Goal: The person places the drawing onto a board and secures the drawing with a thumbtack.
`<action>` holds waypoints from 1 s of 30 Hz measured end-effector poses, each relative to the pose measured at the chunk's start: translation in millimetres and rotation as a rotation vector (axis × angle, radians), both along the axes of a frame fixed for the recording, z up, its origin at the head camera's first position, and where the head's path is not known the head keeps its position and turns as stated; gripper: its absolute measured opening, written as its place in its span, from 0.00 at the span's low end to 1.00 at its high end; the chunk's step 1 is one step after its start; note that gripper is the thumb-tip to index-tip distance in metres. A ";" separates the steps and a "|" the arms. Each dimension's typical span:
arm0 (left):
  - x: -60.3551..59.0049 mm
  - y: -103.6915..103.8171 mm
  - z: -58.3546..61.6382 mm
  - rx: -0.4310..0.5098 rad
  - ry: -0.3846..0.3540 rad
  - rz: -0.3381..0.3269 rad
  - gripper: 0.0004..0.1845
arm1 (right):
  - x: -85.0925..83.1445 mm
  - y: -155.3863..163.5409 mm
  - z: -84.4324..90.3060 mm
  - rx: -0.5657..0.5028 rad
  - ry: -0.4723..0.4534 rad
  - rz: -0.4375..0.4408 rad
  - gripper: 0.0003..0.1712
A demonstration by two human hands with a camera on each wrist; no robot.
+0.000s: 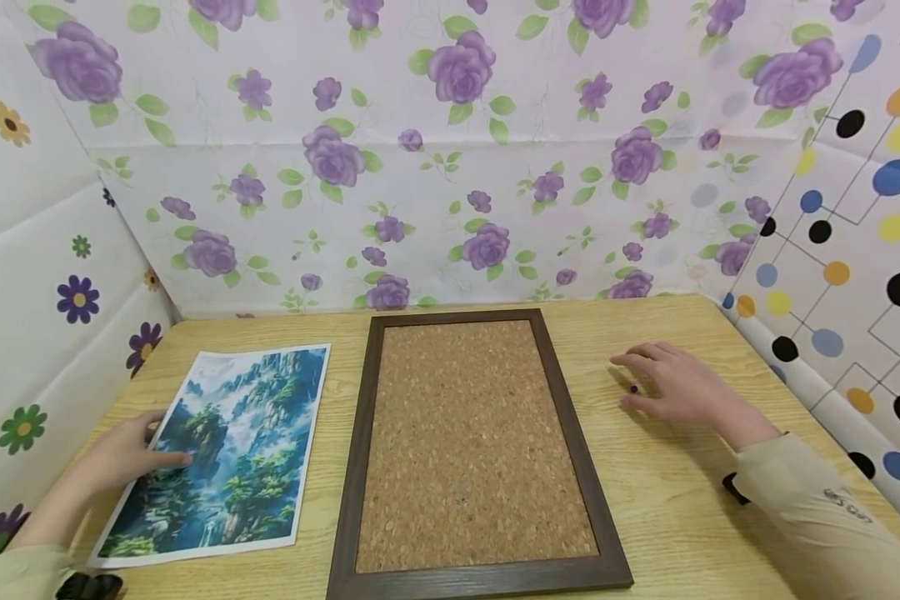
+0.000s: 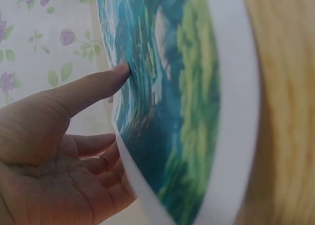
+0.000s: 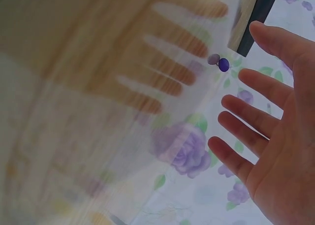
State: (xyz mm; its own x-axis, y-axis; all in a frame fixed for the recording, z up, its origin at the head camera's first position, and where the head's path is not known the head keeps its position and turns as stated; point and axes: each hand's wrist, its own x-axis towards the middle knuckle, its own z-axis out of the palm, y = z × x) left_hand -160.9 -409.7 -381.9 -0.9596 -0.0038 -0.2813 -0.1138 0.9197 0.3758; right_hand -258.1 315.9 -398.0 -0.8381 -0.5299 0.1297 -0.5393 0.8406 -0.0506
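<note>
A landscape print (image 1: 232, 450) with misty blue-green mountains and a white border lies at the left of the table. My left hand (image 1: 123, 454) grips its left edge, thumb on the picture side and fingers behind. In the left wrist view the paper (image 2: 167, 87) bows where the thumb presses. On the right, a small purple thumbtack (image 1: 633, 389) sits on the wood, between the thumb and forefinger of my right hand (image 1: 678, 387). The right wrist view shows that hand (image 3: 275, 121) with fingers spread, apart from the tack (image 3: 224, 65).
A cork board (image 1: 472, 450) in a dark brown frame lies flat at the middle of the wooden table (image 1: 600, 333), between the hands. Flowered sheeting (image 1: 435, 192) stands behind, with patterned sheets at the left and right sides.
</note>
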 end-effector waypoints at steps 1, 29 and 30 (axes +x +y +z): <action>0.5 -0.8 0.3 0.011 -0.006 0.001 0.55 | 0.1 0.1 -0.1 0.001 0.001 0.001 0.38; 7.2 -22.8 -0.4 0.197 -0.079 -0.009 0.38 | 0.4 0.1 0.2 0.008 0.002 0.020 0.26; 7.6 -23.9 -0.2 0.208 -0.080 -0.014 0.38 | 0.2 0.4 -0.1 0.009 0.000 0.020 0.26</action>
